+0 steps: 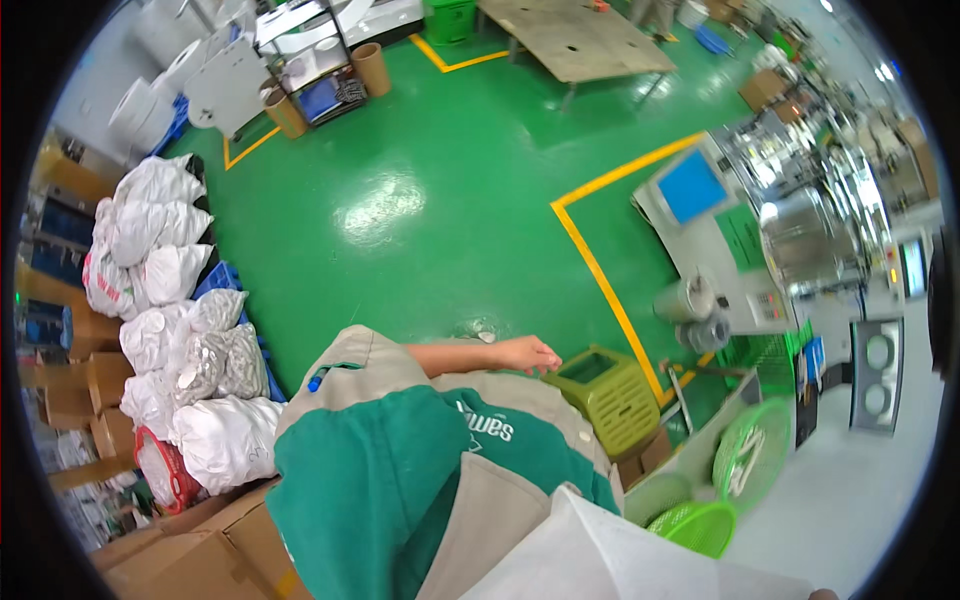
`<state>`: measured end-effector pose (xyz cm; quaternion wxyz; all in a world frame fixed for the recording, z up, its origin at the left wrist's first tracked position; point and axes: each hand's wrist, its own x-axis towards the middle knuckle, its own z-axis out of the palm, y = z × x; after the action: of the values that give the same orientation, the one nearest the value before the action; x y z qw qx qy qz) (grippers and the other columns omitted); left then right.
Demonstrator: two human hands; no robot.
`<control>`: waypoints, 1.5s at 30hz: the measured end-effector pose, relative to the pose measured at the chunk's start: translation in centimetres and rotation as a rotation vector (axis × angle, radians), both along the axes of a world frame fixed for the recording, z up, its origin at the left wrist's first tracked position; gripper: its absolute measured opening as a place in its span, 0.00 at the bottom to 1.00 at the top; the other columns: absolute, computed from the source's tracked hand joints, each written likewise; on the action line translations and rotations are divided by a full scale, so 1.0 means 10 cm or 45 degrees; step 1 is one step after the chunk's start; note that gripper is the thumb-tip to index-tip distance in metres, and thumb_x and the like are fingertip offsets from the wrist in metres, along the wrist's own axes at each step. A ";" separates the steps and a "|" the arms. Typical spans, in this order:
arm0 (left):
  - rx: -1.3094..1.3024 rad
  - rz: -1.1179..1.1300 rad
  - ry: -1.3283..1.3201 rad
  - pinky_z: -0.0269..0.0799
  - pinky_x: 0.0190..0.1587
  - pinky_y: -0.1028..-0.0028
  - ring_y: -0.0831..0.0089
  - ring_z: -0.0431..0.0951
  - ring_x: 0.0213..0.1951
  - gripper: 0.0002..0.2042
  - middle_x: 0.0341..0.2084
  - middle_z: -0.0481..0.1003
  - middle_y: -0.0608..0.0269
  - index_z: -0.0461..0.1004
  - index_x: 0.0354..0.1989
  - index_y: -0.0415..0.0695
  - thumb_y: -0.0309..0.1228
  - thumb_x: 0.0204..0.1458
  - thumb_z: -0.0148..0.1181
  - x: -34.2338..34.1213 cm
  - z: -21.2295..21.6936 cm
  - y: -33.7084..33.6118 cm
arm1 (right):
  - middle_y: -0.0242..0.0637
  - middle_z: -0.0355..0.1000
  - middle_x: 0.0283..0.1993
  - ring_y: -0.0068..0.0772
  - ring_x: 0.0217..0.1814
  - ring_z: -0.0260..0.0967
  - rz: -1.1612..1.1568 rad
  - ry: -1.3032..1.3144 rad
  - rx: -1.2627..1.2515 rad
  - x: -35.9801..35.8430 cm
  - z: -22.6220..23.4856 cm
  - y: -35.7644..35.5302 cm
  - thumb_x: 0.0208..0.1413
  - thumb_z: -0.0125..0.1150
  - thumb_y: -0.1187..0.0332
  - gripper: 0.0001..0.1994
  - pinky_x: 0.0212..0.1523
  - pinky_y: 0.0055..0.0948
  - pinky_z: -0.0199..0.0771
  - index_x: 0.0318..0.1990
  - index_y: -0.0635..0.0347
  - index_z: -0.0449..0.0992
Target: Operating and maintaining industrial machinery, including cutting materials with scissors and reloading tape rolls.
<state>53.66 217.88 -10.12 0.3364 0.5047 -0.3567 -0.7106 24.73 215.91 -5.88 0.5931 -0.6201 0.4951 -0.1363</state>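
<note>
My left hand (pixel 530 355) reaches across in front of my body, its bare forearm coming out of a beige sleeve. The fingers are curled in loosely, and nothing shows in them. Just right of the fingertips stands an olive-green plastic stool (pixel 622 412) with a slotted side; I cannot tell whether the hand touches it. My right hand is not clearly seen. A small skin-coloured patch at the lower right edge is too cut off to name. White sheet-like material (pixel 590 555) covers the lower part of the view, in front of my green and beige jacket (pixel 370 480).
Filled white sacks (pixel 225 440) are heaped at left, above cardboard boxes (pixel 190 570). At right are a machine with a steel drum (pixel 810 235), green baskets (pixel 700 530) and a grey-white counter. A low table (pixel 580 40) stands far off. Yellow lines (pixel 605 275) mark the green floor.
</note>
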 end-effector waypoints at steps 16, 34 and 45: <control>-0.340 0.513 0.660 0.67 0.34 0.83 0.83 0.71 0.32 0.30 0.35 0.74 0.65 0.45 0.70 0.56 0.51 0.63 0.41 4.65 0.97 -2.10 | 0.24 0.65 0.23 0.12 0.22 0.54 0.449 -0.508 0.258 6.30 0.21 -3.30 0.58 0.57 0.71 0.05 0.21 0.18 0.51 0.32 0.63 0.74; 0.389 1.865 -0.863 0.73 0.38 0.71 0.68 0.77 0.35 0.13 0.35 0.78 0.61 0.76 0.44 0.45 0.38 0.56 0.56 12.72 -4.54 -0.35 | 0.23 0.65 0.22 0.10 0.24 0.55 0.164 0.451 0.356 11.11 -2.72 -2.86 0.58 0.55 0.67 0.07 0.24 0.16 0.53 0.31 0.60 0.74; 0.329 1.527 -1.440 0.66 0.54 0.61 0.56 0.73 0.50 0.18 0.45 0.76 0.50 0.75 0.49 0.44 0.41 0.56 0.54 16.05 -6.98 -0.77 | 0.29 0.71 0.24 0.20 0.27 0.65 -0.027 0.980 0.594 11.48 -4.36 -1.52 0.56 0.57 0.64 0.11 0.30 0.22 0.65 0.33 0.64 0.76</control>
<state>214.21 210.18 -79.88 0.3672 0.9244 -0.0582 -0.0855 139.52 200.75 -49.49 0.4882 -0.4703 0.7034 0.2136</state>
